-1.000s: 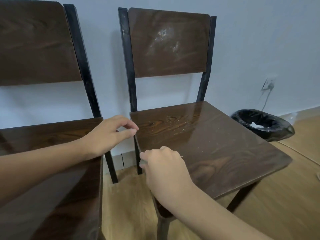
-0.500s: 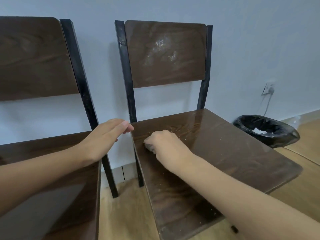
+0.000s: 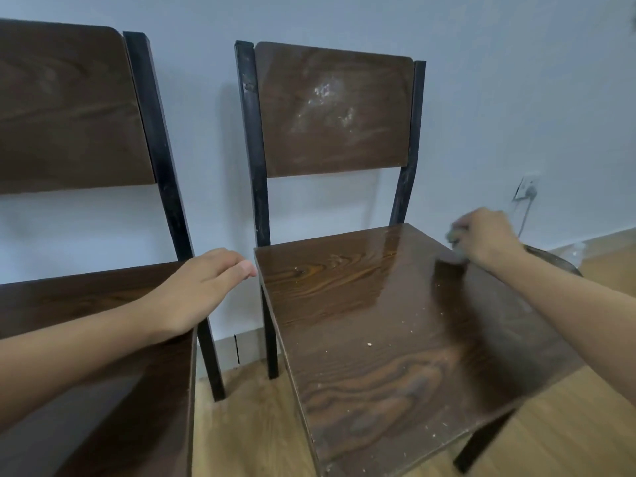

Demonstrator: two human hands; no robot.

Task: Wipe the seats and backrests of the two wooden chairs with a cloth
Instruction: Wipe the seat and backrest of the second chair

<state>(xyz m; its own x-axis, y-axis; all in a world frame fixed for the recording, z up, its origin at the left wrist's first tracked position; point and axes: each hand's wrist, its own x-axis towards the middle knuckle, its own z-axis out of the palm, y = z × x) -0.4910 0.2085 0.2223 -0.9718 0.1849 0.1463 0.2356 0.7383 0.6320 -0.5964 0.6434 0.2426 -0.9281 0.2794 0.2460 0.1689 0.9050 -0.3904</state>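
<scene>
Two dark wooden chairs with black metal frames stand side by side against the wall. The right chair's seat (image 3: 385,325) carries pale crumbs and specks, and its backrest (image 3: 330,108) has whitish smears. My right hand (image 3: 485,235) is at the seat's far right edge, closed on a small greenish cloth (image 3: 453,235) that is mostly hidden by my fingers and blurred. My left hand (image 3: 203,287) rests with fingers loosely apart on the right rear corner of the left chair's seat (image 3: 86,304). The left chair's backrest (image 3: 65,108) fills the upper left.
A pale blue wall stands right behind both chairs. A wall socket (image 3: 526,187) with a plugged cable sits low on the right. A bin's dark rim (image 3: 550,258) peeks from behind my right forearm. Light wooden floor (image 3: 247,425) shows between the chairs.
My right hand has swept with the cloth from the seat's near left corner across to its far right edge. My left hand stayed on the left chair, its fingers flattening out.
</scene>
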